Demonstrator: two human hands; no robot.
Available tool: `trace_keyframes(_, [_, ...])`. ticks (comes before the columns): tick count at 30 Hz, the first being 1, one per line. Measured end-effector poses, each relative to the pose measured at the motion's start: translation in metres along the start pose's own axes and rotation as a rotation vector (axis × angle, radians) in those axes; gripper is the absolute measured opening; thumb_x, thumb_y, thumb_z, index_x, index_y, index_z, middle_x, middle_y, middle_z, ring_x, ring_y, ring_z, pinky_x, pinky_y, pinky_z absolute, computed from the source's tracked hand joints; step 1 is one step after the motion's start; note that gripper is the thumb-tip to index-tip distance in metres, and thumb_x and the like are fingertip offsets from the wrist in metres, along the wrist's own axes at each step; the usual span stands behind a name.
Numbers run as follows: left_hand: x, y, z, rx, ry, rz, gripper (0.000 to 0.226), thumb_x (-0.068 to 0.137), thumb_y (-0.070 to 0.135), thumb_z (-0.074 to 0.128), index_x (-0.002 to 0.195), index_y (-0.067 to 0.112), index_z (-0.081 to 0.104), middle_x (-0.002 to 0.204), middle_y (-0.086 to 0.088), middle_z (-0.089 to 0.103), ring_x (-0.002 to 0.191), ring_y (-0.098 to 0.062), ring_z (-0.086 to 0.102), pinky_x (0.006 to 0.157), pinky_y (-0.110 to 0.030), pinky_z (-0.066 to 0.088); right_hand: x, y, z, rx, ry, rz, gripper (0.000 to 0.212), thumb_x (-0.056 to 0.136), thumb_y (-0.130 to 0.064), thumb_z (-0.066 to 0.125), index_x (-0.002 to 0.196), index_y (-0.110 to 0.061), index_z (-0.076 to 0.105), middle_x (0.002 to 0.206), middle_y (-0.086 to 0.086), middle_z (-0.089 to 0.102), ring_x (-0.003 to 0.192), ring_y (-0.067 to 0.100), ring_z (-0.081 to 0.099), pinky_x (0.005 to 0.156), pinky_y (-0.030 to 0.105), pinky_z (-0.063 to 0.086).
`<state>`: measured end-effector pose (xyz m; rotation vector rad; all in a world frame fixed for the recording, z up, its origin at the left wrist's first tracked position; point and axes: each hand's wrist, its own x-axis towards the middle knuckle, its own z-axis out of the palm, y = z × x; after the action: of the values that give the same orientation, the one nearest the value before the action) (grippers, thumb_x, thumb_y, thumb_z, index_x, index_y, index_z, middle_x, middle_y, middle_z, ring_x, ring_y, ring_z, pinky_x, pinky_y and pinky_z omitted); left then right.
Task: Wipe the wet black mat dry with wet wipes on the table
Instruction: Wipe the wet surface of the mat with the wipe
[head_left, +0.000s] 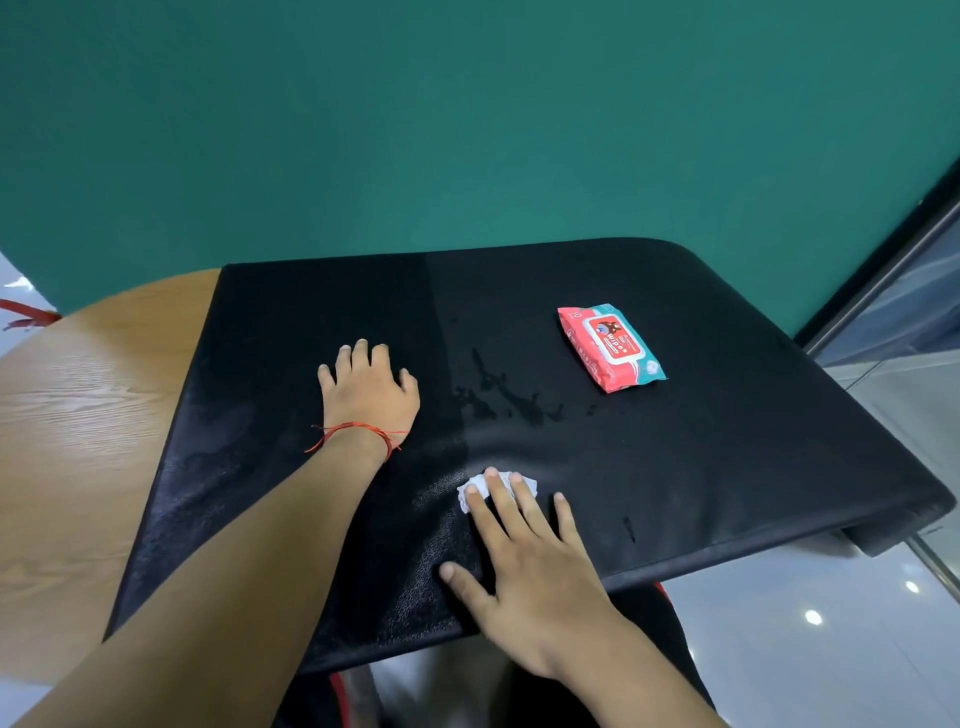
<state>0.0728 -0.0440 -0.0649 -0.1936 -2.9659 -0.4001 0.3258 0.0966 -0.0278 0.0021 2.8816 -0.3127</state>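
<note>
A large black mat (701, 467) covers most of the wooden table (78, 426). Dark water patches (498, 400) lie near its middle, and one small drop (628, 527) sits nearer the front edge. My right hand (524, 566) lies flat with straight fingers, pressing a crumpled white wipe (475, 491) onto the mat under the fingertips. My left hand (369, 389), with a red string at the wrist, rests on the mat left of the water, fingers slightly bent, holding nothing. A red and teal pack of wet wipes (610, 345) lies shut at the back right of the mat.
A teal wall (467, 130) stands right behind the table. The mat overhangs the table's right side, above a glossy tiled floor (831, 649). A metal window frame (883, 280) runs along the right.
</note>
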Motion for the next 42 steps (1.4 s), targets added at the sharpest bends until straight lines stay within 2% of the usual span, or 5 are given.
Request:
trace_keyframes(27, [0.0,0.002,0.0,-0.04,0.06,-0.026,0.055,0.101,0.045,0.042,0.148,0.018,0.051,0.161,-0.008,0.044,0.154,-0.029,0.031,0.125,-0.058,0.023,0.079,0.014,-0.02,0.03,-0.018,0.011,0.081,0.101,-0.079,0.013,0.165,-0.039,-0.016,0.17,-0.015,-0.031,0.154,0.007,-0.034,0.128,0.054,-0.017])
trace_keyframes(42, [0.001,0.003,0.0,-0.018,0.063,-0.03,0.055,0.1,0.045,0.042,0.147,0.018,0.053,0.16,-0.008,0.046,0.152,-0.03,0.033,0.123,-0.058,0.025,0.131,0.016,-0.036,0.029,-0.086,0.048,0.084,0.099,-0.08,0.013,0.167,-0.038,-0.013,0.171,-0.013,-0.029,0.155,0.008,-0.033,0.126,0.055,-0.02])
